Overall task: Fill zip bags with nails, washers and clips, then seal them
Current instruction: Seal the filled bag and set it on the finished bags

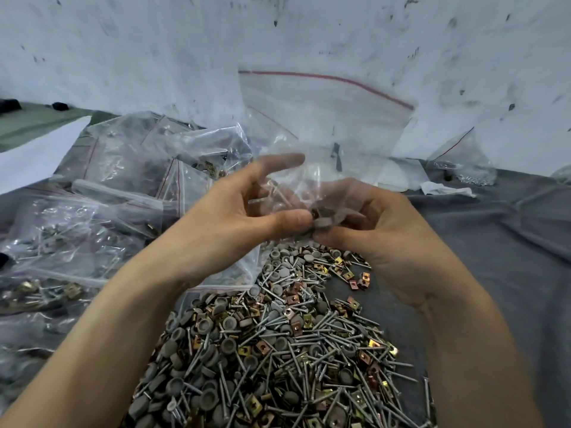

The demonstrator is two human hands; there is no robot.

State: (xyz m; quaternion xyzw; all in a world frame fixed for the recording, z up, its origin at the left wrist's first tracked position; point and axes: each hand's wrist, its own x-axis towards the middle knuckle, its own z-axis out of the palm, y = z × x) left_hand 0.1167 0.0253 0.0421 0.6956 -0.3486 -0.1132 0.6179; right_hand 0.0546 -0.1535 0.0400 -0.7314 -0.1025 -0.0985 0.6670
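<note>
1. A clear zip bag (324, 118) with a red strip along its mouth is held upright in front of the white, marked wall (154, 57), above the near heap; its mouth is turned upward and appears unsealed, though this cannot be told for certain.
2. The bag's lower end is gripped by both hands; the left hand (234, 211) is seen with its thumb pressed against the bag's bottom corner, its index finger held straight and apart from the thumb, and its other fingers curled behind the plastic.
3. The right hand (380, 233) is closed round the same lower end, fingers curled behind the plastic and thumb pressed in from below; a few grey and metal pieces are seen inside, pinched between the two thumbs.
4. A loose pile (278, 350) of nails (336, 341), grey washers (230, 321) and brass-coloured clips (289, 312) is spread on the grey cloth (494, 242) beneath the forearms.
5. Many filled bags (108, 180) are heaped on the left, just beside the pile; one more bag (463, 162) is leaned against the wall on the right.
</note>
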